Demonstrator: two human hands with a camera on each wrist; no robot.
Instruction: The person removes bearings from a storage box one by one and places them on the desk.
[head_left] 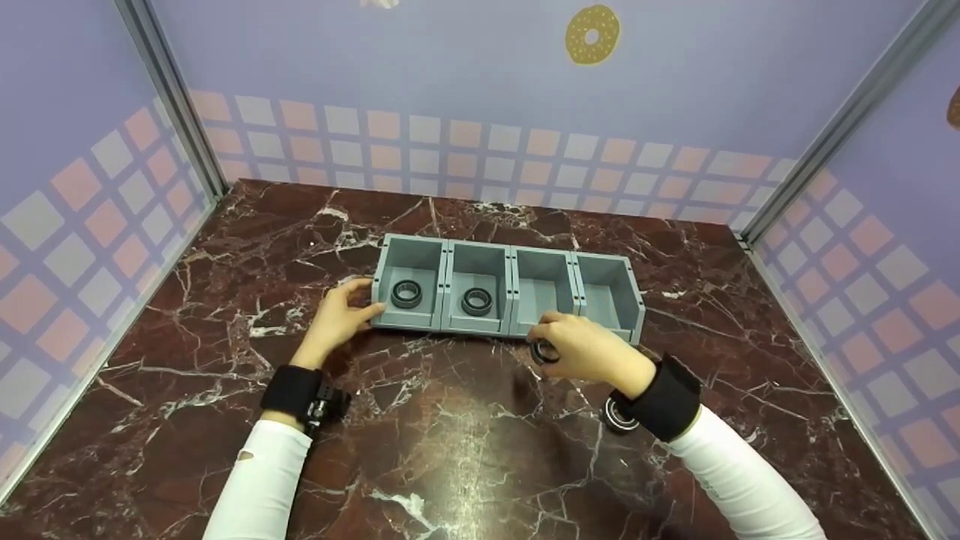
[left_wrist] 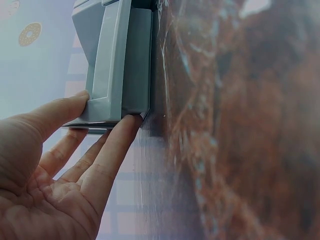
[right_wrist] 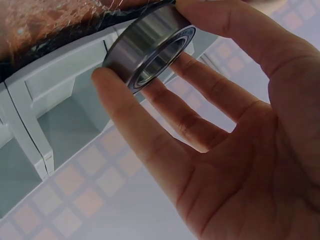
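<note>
A grey row of four open bins [head_left: 480, 245] stands on the marble table. The two left compartments each hold one black bearing [head_left: 406, 293] [head_left: 477, 301]; the two right ones show nothing inside. My left hand [head_left: 341, 315] rests with straight fingers against the bin row's left end; in the left wrist view the thumb and fingers [left_wrist: 115, 140] bracket the bin's corner [left_wrist: 120, 65]. My right hand [head_left: 589, 349] pinches a steel bearing [head_left: 543, 352] between thumb and fingertips, just in front of the third compartment. The right wrist view shows this bearing [right_wrist: 150, 47] close to the bins [right_wrist: 65, 100].
Another bearing [head_left: 616, 415] lies on the table, partly hidden under my right wrist. The dark red marble top [head_left: 450, 450] is enclosed by patterned walls on the left, back and right, with metal posts in the corners.
</note>
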